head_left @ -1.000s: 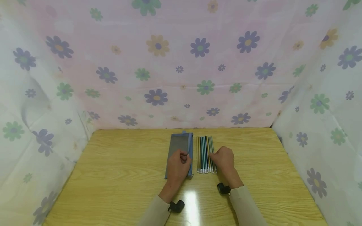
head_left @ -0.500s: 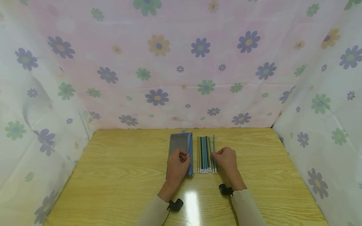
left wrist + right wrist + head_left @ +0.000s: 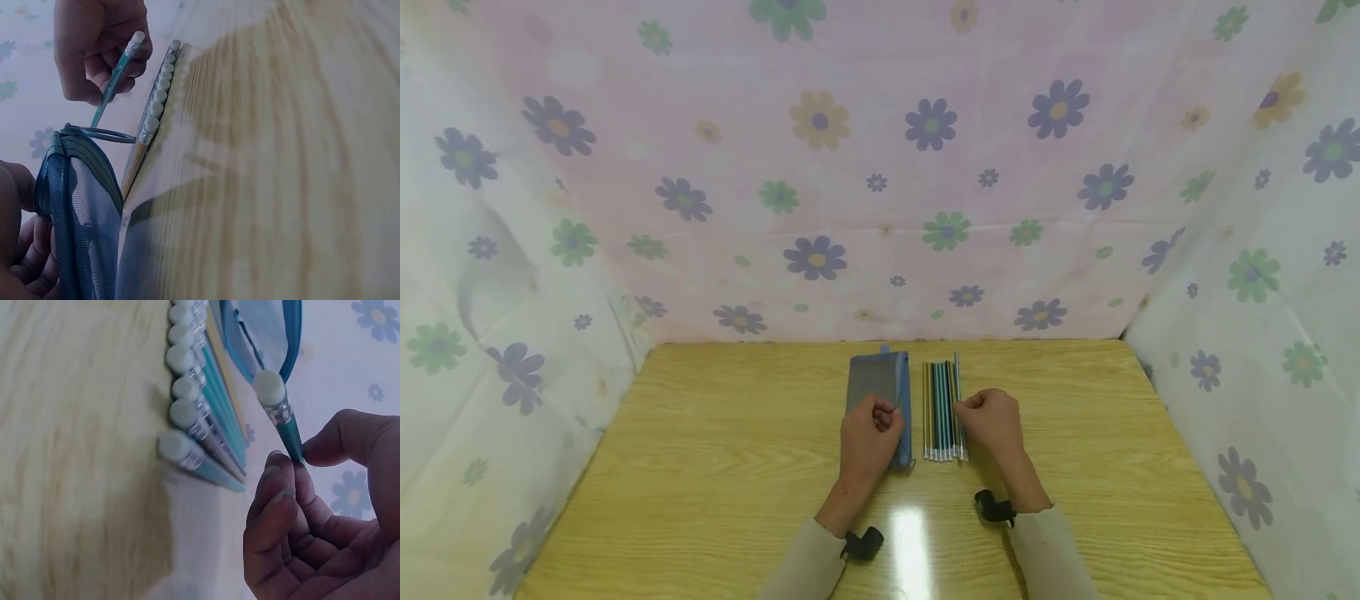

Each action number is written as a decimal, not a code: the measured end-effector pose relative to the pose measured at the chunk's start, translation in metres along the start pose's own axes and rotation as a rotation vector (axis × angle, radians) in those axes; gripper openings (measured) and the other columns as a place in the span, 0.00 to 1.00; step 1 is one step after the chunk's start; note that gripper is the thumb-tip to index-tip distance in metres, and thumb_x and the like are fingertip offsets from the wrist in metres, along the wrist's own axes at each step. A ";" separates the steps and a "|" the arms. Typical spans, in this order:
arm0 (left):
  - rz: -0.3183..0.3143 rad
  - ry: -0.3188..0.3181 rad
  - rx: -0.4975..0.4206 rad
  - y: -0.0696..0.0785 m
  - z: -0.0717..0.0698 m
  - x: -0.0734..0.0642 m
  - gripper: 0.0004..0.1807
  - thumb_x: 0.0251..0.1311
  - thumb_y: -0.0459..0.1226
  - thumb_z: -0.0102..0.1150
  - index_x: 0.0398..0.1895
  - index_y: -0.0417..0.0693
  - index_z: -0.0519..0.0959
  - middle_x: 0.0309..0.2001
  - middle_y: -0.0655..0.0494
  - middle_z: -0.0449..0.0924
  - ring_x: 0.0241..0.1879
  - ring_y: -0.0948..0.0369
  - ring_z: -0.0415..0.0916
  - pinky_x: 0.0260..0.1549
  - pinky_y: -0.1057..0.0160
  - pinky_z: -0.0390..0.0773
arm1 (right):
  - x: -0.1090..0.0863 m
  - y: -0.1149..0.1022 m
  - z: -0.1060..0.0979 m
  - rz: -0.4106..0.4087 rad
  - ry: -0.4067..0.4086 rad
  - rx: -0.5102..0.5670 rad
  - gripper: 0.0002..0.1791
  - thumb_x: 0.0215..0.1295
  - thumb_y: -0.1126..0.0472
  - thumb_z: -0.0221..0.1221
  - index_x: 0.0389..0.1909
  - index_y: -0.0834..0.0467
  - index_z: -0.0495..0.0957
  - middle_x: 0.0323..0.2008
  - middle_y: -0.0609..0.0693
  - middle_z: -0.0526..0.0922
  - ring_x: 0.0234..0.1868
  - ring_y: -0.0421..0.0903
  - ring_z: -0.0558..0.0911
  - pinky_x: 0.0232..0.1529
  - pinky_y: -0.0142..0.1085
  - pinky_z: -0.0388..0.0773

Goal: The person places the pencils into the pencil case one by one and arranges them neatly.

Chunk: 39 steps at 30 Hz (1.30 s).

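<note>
My left hand [image 3: 870, 433] lies over a flat blue-grey mesh pencil case [image 3: 872, 379] and pinches its zipped edge. In the left wrist view the case's opening edge [image 3: 81, 147] stands up from the table, with a ring-like zipper pull [image 3: 103, 133] at its corner. My right hand [image 3: 995, 419] pinches a green pencil [image 3: 289, 432] between thumb and forefinger, its white eraser end toward me. The pencil is raised off the table, beside the right end of a row of pencils [image 3: 938, 408]. Those lie side by side, with white erasers [image 3: 180, 357] lined up at the near end.
The wood-grain table [image 3: 722, 433] carries the case and pencils near its middle. A flower-printed cloth [image 3: 880, 208] walls off the back and both sides. Each wrist wears a small black camera [image 3: 863, 544].
My right hand has drawn a green pencil away from the row's right end, first rightward, then back left with it lifted. My left hand has stayed on the pencil case, barely shifting.
</note>
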<state>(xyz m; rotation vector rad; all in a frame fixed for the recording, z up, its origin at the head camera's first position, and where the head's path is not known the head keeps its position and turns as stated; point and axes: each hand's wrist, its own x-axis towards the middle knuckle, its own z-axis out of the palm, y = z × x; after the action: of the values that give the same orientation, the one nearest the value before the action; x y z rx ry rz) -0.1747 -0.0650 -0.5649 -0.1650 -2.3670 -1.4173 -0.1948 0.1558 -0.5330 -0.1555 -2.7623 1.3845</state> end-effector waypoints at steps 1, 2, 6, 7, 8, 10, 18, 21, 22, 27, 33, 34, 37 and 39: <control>0.001 0.000 -0.004 0.000 0.000 0.000 0.03 0.62 0.31 0.69 0.35 0.46 0.83 0.26 0.60 0.81 0.25 0.66 0.79 0.26 0.67 0.82 | -0.001 -0.003 0.000 0.007 -0.005 0.008 0.11 0.64 0.60 0.66 0.24 0.61 0.87 0.19 0.50 0.84 0.19 0.44 0.75 0.23 0.36 0.72; 0.001 0.000 -0.004 0.000 -0.001 0.000 0.03 0.62 0.31 0.69 0.34 0.46 0.83 0.26 0.60 0.81 0.25 0.66 0.79 0.26 0.67 0.82 | -0.002 -0.005 0.000 0.009 -0.010 0.012 0.11 0.64 0.61 0.66 0.25 0.62 0.87 0.20 0.50 0.84 0.19 0.44 0.75 0.23 0.36 0.73; -0.008 -0.001 -0.015 0.002 -0.002 0.001 0.03 0.63 0.32 0.69 0.35 0.46 0.83 0.27 0.60 0.81 0.25 0.66 0.79 0.26 0.67 0.82 | -0.003 -0.013 0.002 0.010 -0.033 0.014 0.10 0.64 0.61 0.66 0.25 0.61 0.88 0.19 0.50 0.84 0.19 0.45 0.75 0.24 0.36 0.72; -0.010 -0.003 -0.018 0.002 -0.002 0.001 0.02 0.63 0.32 0.69 0.35 0.45 0.83 0.27 0.60 0.81 0.25 0.66 0.79 0.26 0.67 0.82 | -0.003 -0.014 0.003 0.000 -0.038 0.011 0.10 0.64 0.61 0.66 0.25 0.61 0.88 0.19 0.50 0.83 0.19 0.45 0.75 0.24 0.37 0.72; -0.012 -0.005 -0.019 0.002 -0.003 0.001 0.02 0.63 0.32 0.68 0.35 0.44 0.84 0.27 0.60 0.81 0.25 0.66 0.79 0.27 0.67 0.82 | -0.003 -0.014 0.004 -0.005 -0.044 0.012 0.10 0.64 0.61 0.66 0.25 0.61 0.88 0.19 0.50 0.83 0.19 0.45 0.76 0.24 0.37 0.73; -0.014 -0.010 -0.021 0.001 -0.003 0.001 0.02 0.64 0.32 0.68 0.36 0.43 0.84 0.27 0.60 0.81 0.25 0.66 0.79 0.27 0.66 0.82 | -0.003 -0.015 0.007 -0.015 -0.057 0.017 0.10 0.64 0.61 0.66 0.24 0.60 0.88 0.17 0.50 0.82 0.18 0.45 0.75 0.24 0.37 0.73; -0.009 -0.006 -0.029 0.002 -0.004 -0.001 0.02 0.64 0.33 0.67 0.36 0.43 0.83 0.27 0.60 0.80 0.26 0.66 0.79 0.27 0.66 0.83 | 0.001 -0.014 0.019 -0.046 -0.085 0.026 0.09 0.62 0.61 0.68 0.23 0.59 0.89 0.16 0.47 0.82 0.16 0.42 0.75 0.23 0.36 0.75; -0.005 -0.002 -0.026 0.003 -0.004 0.000 0.03 0.65 0.34 0.67 0.36 0.42 0.84 0.27 0.60 0.80 0.26 0.66 0.79 0.27 0.66 0.82 | 0.002 -0.016 0.022 -0.064 -0.100 0.035 0.09 0.62 0.61 0.68 0.24 0.60 0.89 0.16 0.47 0.82 0.17 0.43 0.76 0.24 0.37 0.76; -0.005 -0.001 -0.026 0.003 -0.003 0.000 0.03 0.65 0.34 0.67 0.36 0.42 0.84 0.27 0.60 0.80 0.26 0.66 0.79 0.27 0.66 0.82 | 0.001 -0.017 0.022 -0.069 -0.105 0.040 0.09 0.62 0.61 0.68 0.25 0.60 0.89 0.16 0.47 0.83 0.17 0.43 0.77 0.24 0.37 0.77; -0.009 -0.001 -0.024 0.003 -0.003 0.002 0.03 0.64 0.33 0.68 0.36 0.43 0.83 0.26 0.61 0.80 0.25 0.67 0.79 0.27 0.67 0.82 | 0.002 -0.021 0.024 -0.071 -0.137 0.068 0.10 0.64 0.61 0.67 0.24 0.60 0.89 0.15 0.47 0.82 0.16 0.44 0.78 0.24 0.38 0.77; -0.022 -0.009 -0.026 0.005 -0.003 0.003 0.02 0.63 0.32 0.67 0.35 0.44 0.83 0.26 0.61 0.80 0.25 0.66 0.78 0.26 0.67 0.82 | 0.004 -0.024 0.031 -0.058 -0.175 0.097 0.10 0.63 0.61 0.67 0.23 0.59 0.90 0.14 0.47 0.83 0.16 0.45 0.82 0.22 0.37 0.80; -0.022 -0.009 -0.024 0.005 -0.003 0.003 0.02 0.63 0.32 0.67 0.35 0.44 0.83 0.26 0.61 0.80 0.25 0.66 0.78 0.26 0.67 0.82 | 0.004 -0.024 0.032 -0.060 -0.180 0.097 0.10 0.62 0.61 0.67 0.23 0.59 0.90 0.14 0.47 0.83 0.16 0.45 0.82 0.21 0.37 0.80; -0.019 -0.002 -0.024 0.005 -0.003 0.003 0.02 0.61 0.31 0.67 0.34 0.45 0.83 0.25 0.61 0.80 0.24 0.67 0.78 0.26 0.67 0.81 | 0.005 -0.024 0.035 -0.073 -0.200 0.097 0.12 0.63 0.61 0.67 0.21 0.59 0.89 0.13 0.47 0.82 0.14 0.45 0.81 0.20 0.36 0.78; -0.017 0.003 -0.024 0.005 -0.003 0.003 0.03 0.61 0.31 0.67 0.34 0.46 0.82 0.25 0.60 0.80 0.24 0.67 0.78 0.26 0.67 0.81 | 0.006 -0.025 0.037 -0.074 -0.215 0.108 0.13 0.63 0.62 0.67 0.19 0.59 0.88 0.12 0.47 0.82 0.14 0.45 0.81 0.20 0.35 0.77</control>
<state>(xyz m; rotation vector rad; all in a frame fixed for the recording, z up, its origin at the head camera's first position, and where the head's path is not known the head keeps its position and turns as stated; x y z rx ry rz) -0.1755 -0.0651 -0.5582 -0.1494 -2.3552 -1.4531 -0.2058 0.1122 -0.5347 0.1052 -2.8153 1.6147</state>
